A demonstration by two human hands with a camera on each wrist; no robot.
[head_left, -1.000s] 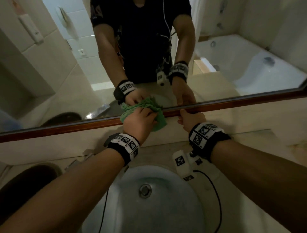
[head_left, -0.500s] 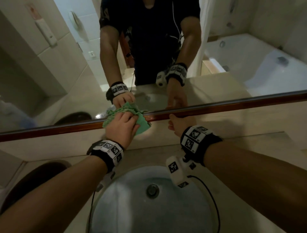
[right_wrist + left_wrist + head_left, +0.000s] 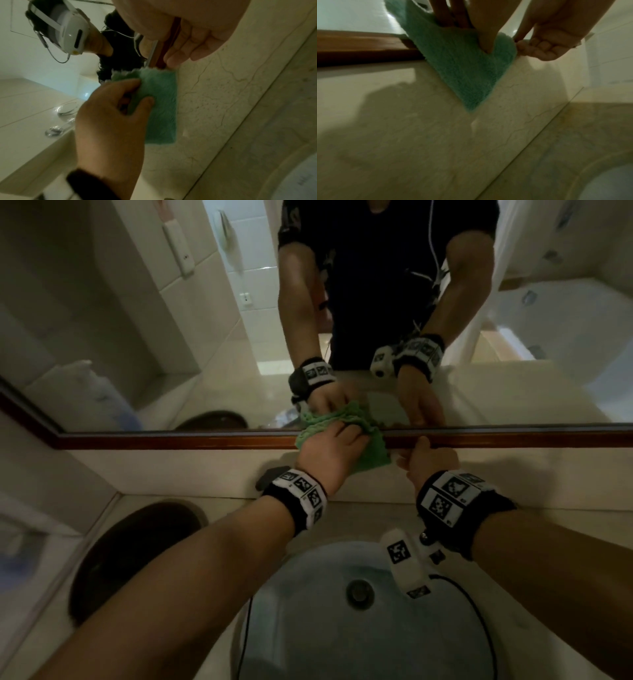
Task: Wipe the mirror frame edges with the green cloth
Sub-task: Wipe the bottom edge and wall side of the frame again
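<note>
The left hand [image 3: 330,455] presses the green cloth [image 3: 371,451] against the wooden lower edge of the mirror frame [image 3: 171,440], fingers spread over the top of the cloth and thumb digging into its lower part, so it is pinned and held there; the frame under the cloth is hidden, and one corner of the cloth hangs down over the pale marble wall below. Just beside it, the right hand [image 3: 426,462] sits at the same rail with its fingers curled loosely against the frame; whether it actually grips the edge or only rests there I can't tell, as the fingertips are tucked out of sight. Below them the washbasin [image 3: 462,638] is partly covered by both forearms. A dark round object [image 3: 133,556] at the left is too dim to identify.
</note>
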